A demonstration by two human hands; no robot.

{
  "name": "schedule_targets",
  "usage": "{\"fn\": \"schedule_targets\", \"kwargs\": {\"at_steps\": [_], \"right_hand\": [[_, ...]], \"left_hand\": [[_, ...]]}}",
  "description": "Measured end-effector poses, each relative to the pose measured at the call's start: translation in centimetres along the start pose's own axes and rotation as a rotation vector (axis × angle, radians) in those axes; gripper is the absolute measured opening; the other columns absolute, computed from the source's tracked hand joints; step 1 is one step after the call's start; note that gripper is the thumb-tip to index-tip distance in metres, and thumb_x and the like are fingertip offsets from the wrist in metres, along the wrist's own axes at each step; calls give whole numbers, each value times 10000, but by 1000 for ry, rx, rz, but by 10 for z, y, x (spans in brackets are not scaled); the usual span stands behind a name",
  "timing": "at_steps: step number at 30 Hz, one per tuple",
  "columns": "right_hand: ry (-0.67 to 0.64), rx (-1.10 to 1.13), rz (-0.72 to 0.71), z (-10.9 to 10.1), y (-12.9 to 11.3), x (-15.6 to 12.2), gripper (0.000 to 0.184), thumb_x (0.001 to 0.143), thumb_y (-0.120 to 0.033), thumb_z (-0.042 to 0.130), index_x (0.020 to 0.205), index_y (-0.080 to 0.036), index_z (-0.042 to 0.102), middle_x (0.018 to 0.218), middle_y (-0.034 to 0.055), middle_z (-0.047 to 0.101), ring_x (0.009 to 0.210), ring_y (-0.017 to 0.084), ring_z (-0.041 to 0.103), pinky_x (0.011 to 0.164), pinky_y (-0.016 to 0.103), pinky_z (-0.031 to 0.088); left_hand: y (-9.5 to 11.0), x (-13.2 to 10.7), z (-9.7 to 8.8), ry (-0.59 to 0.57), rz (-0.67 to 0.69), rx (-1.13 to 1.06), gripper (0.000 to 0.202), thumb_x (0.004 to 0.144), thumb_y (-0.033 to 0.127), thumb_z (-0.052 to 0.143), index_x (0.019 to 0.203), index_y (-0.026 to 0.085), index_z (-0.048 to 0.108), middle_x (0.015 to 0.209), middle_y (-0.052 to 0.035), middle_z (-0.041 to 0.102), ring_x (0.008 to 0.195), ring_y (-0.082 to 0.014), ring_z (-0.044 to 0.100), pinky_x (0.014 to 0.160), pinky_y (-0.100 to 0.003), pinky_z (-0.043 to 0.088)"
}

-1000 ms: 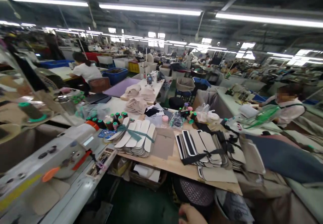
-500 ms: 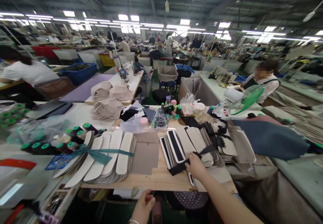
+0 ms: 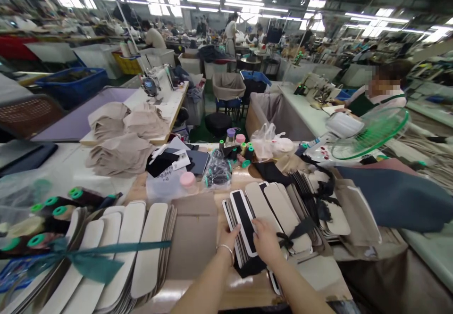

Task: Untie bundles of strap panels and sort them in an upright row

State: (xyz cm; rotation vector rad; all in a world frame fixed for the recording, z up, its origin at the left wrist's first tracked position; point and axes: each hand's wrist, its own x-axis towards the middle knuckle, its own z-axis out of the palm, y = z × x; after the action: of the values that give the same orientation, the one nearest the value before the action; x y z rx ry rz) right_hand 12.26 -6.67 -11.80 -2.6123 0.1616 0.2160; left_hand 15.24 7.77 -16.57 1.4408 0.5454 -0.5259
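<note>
A bundle of long, rounded, off-white panels, some with a black strip down the middle, lies on the wooden worktop before me. My left hand is at its left edge, thumb over the outermost panels and the other fingers partly hidden. From the right, my right hand has its fingers curled on the black-centred panel. A black fabric tie is knotted around the panels just right of that hand. Its loose end shows below the bundle.
A second bundle of off-white panels, bound with a teal strip, lies to the left. Thread cones, a pink-lidded jar and a green fan stand around. Blue-grey fabric is at right; a person sits beyond.
My left hand has risen from below the table edge to the bundle's left side. My right hand has let go of the black tie and shifted onto the panels. The view has tilted down.
</note>
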Motion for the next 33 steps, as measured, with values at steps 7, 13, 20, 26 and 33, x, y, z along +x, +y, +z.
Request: {"fn": "schedule_targets", "kwargs": {"at_steps": [7,13,20,26,33], "right_hand": [[72,37,57,-11,24,18,493,820,-110,359,1254,-168,584,1323,78,582,1248,214,513,1103,338,371],[165,-5,158,-38,62,38,514,788,-209,479,1297,-155,530,1341,148,515,1258,329,457,1108,470,324],[113,57,123,-45,68,36,514,786,-188,464,1292,-150,549,1354,153,497,1269,331,442,1130,462,292],[-5,203,28,-33,40,48,446,842,-253,448,1264,-193,581,1336,103,555,1292,259,471,1138,370,330],[-117,334,51,3,16,68,452,830,-191,433,1241,-138,616,1363,130,562,1295,262,498,1129,374,356]], "left_hand": [[12,16,55,2,-12,-24,241,802,230,745,996,114,665,962,-62,729,883,-190,701,879,-410,560],[17,20,48,160,-49,-68,482,573,202,889,1006,128,689,906,-107,754,897,-292,718,875,-415,573],[28,5,2,354,-105,-175,493,607,301,875,1020,130,664,847,-127,753,855,-320,727,833,-463,593],[30,13,-3,351,-98,-273,468,634,314,861,1011,143,642,882,-120,752,876,-303,727,830,-442,599],[28,36,34,150,-18,-240,612,528,164,897,1079,117,634,974,-139,745,901,-298,717,860,-401,580]]}}
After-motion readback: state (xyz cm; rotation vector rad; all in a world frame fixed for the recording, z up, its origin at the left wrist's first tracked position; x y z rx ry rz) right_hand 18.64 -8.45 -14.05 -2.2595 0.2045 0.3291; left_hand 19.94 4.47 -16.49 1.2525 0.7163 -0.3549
